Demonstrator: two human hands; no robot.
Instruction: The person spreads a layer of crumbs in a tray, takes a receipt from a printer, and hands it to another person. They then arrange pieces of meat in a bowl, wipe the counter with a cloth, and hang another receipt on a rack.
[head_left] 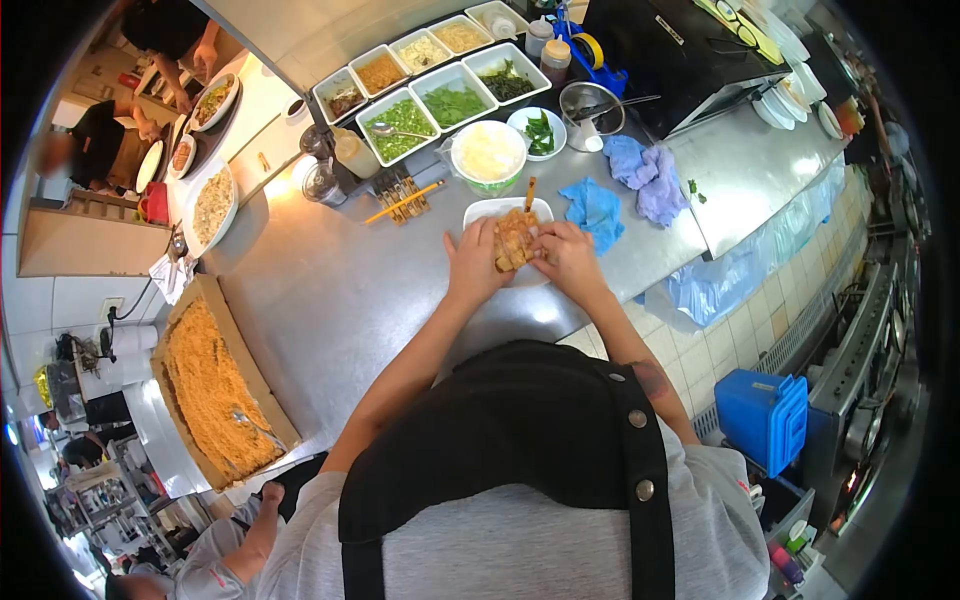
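Apron: black apron (520, 440) w/ snaps over a grey shirt, closest to the camera, low in the middle.
Left hand: left hand (472, 262) is cupped on the left side of the fried food (516, 238), fingers curled on it.
Right hand: right hand (568, 256) grips the right side of the same food, fingers bent tight.
Food spot: the brown fried piece sits btwn both hands, on or just over the white tray (497, 208); can't tell if it is lifted.
Stick: wood stick (529, 193) pokes up from the tray just behind the food.
Counter: shiny steel counter (330, 300). Yellow chopsticks (404, 202) lie left of the tray, blue cloths (594, 212) just right of it.
Bowls: white bowl (488, 152) w/ pale food is behind the tray. Bins of green leaves (402, 124) and other toppings in a row past it.
Crumb box: big flat box of orange crumbs (212, 385) far left, well apart from the hands.
Other ppl: someone in black at top left by plates; an arm at bottom left. Not this person's hands.
Risk 1: squeeze too hard and I think the crust could crack and bits drop on the counter.
Risk 2: greasy fingers could let the piece slip off the tray edge.
Risk 3: an elbow swing may knock the bowl, as it stands close behind.
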